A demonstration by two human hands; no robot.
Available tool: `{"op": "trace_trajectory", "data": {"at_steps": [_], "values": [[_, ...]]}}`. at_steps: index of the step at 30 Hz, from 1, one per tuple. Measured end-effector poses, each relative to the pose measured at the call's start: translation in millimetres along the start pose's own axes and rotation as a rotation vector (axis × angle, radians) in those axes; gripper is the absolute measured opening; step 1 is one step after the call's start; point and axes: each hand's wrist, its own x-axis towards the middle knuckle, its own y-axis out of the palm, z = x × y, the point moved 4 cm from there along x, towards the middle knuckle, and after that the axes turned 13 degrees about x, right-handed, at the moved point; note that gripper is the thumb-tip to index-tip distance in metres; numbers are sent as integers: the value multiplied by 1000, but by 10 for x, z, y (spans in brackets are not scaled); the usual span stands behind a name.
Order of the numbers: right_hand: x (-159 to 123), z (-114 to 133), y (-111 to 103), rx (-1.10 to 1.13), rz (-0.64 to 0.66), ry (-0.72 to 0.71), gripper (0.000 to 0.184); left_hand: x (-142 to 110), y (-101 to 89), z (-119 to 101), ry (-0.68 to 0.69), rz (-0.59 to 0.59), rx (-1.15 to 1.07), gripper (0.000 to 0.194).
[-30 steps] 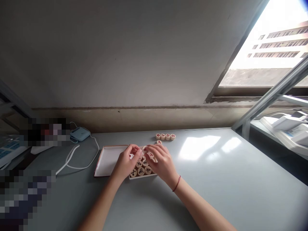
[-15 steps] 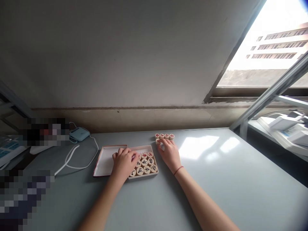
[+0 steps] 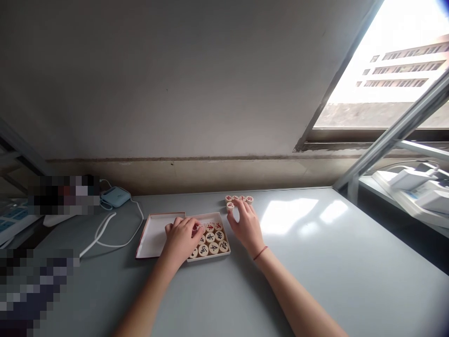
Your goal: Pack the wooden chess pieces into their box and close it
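Over the left part of a white box (image 3: 224,256) is my left hand (image 3: 180,238), its thumb and forefinger closed on a red-marked Chinese chess piece at the box's upper left. Rows of round wooden pieces with red or black characters fill much of the box, such as a black-marked piece (image 3: 213,248). My right hand (image 3: 246,227) hovers at the far side, thumb and forefinger apart with nothing between them. Just beyond its thumb lies a single red-marked piece (image 3: 230,205), in front of a row of red-marked pieces (image 3: 249,199), partly covered by the fingers.
The box lid (image 3: 154,234) lies inner side up, left of the box. A light blue device (image 3: 116,196) with a white cable (image 3: 101,231) is at the far left. Sunlight patches fall on the grey table (image 3: 315,281). A metal frame (image 3: 382,135) stands at the right.
My right thumb and forefinger have come off the single piece, leaving it in front of the row. My left fingers have shifted slightly at the box.
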Motion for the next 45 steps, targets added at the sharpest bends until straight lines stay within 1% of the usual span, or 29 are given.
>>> {"op": "trace_trajectory", "data": {"at_steps": [2, 4, 6, 7, 9, 12, 15, 18, 20, 21, 23, 24, 26, 28, 29, 31, 35, 39, 40, 42, 44, 45], "values": [[-3, 151, -26, 59, 27, -55, 24, 8, -1, 4, 10, -29, -28, 18], [-10, 337, -20, 110, 109, -151, 20, 17, -28, -2, 7, -95, -86, 15], [-32, 514, 8, 147, 214, -272, 21, 18, -74, -15, -10, -157, -212, 17], [-45, 578, 18, 161, 242, -319, 21, 15, -94, -24, -22, -166, -299, 20], [-64, 641, 19, 185, 232, -365, 18, 5, -117, -50, -44, -137, -475, 26], [-76, 628, 5, 204, 163, -354, 14, -11, -122, -101, -55, -69, -628, 28], [-75, 624, -2, 221, 143, -358, 15, -12, -107, -145, -25, -34, -661, 28], [-43, 619, -24, 222, 152, -374, 14, -2, -96, -155, 6, -35, -633, 27], [5, 522, -74, 186, 122, -316, 13, 5, -95, -130, 25, -70, -542, 25], [32, 428, -111, 150, 89, -251, 12, 9, -94, -110, 34, -104, -459, 24], [72, 168, -185, 47, 27, -75, 11, 15, -75, -56, 33, -178, -236, 25], [78, 21, -210, -13, 18, 18, 10, 18, -52, -25, 14, -202, -114, 25], [64, -241, -211, -100, 69, 153, 8, 28, 18, 27, -20, -181, 59, 26], [37, -410, -177, -133, 123, 210, 9, 34, 83, 51, -26, -128, 135, 27], [26, -451, -158, -137, 137, 212, 10, 34, 102, 52, -21, -107, 146, 28], [16, -455, -133, -135, 125, 187, 11, 29, 112, 40, -7, -83, 139, 29], [33, -287, -135, -71, 54, 117, 16, 14, 83, 3, 13, -56, 100, 28], [47, -18, -120, 46, 43, 30, 17, 19, 58, -14, 46, -44, 30, 20], [44, 65, -110, 73, 48, -8, 16, 23, 45, -13, 48, -56, 9, 18], [23, 257, -74, 125, 89, -113, 15, 29, -3, -15, 42, -120, -53, 15], [-17, 465, -27, 165, 162, -230, 19, 26, -68, -31, 40, -198, -172, 14], [-40, 560, -7, 180, 190, -276, 20, 23, -95, -45, 44, -218, -254, 15]]}}
